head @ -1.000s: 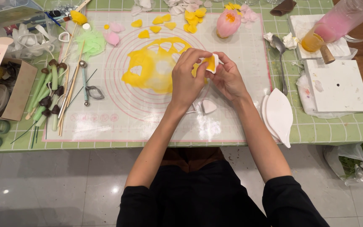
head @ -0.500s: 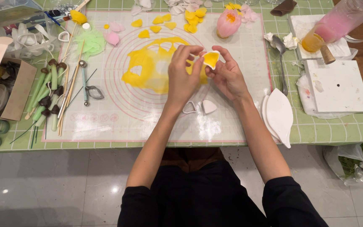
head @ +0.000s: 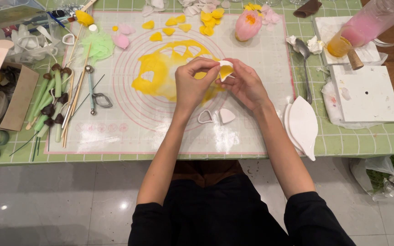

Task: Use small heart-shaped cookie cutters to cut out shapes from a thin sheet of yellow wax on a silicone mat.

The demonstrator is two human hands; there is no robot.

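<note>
Seen from above by the head camera, two bare hands meet over the middle of a pale work mat [head: 251, 132] laid on a green-checked bench [head: 365, 141]. The left hand [head: 191, 85] and right hand [head: 247, 85] together pinch a small yellow-and-white petal [head: 225, 70], each grip closed on its edges with fingertips, holding it just above a rolled-out yellow sheet [head: 160, 73] with petal-shaped holes cut in it. Near the wrists, on the mat, lie a small teardrop cutter [head: 205, 117] and a white cut petal [head: 227, 115], side by side. Loose yellow petals [head: 208, 20] and a pink flower [head: 247, 25] sit at the mat's far edge. Green-handled modelling tools [head: 53, 107] lie to the left.
</note>
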